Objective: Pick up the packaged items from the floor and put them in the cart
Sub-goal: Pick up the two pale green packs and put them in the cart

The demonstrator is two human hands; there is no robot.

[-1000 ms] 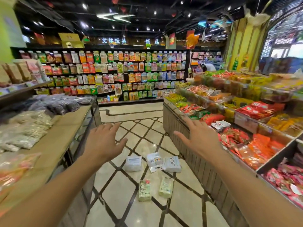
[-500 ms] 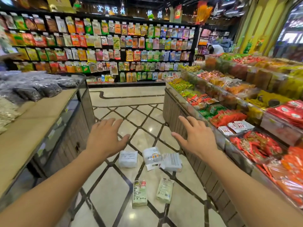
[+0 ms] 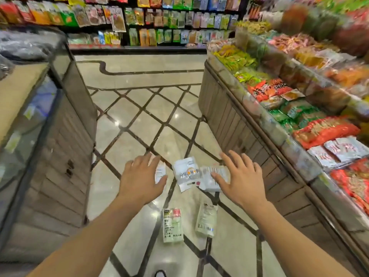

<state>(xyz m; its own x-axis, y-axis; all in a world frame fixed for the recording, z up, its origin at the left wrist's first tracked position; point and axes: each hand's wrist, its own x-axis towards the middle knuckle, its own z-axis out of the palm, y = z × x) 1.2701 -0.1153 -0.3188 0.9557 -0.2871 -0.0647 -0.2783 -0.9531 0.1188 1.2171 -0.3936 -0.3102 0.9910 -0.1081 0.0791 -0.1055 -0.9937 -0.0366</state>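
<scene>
Several packaged items lie on the tiled floor in the aisle. A white pouch with an orange logo sits in the middle of the far row. Left of it, a white packet is mostly hidden behind my left hand. Right of it, a white packet with printed text lies partly under the fingers of my right hand. Nearer to me lie a pale green packet with a red label and a pale green pouch. Both hands hover palm down with fingers spread, holding nothing. No cart is in view.
A wooden display counter with snack bags lines the right side of the aisle. A glass-fronted counter lines the left. Shelves of hanging packets close the far end. The tip of a shoe shows at the bottom edge.
The view has tilted down and closer to the floor. Both hands have dropped lower and now overlap the far row of packets; they stay open.
</scene>
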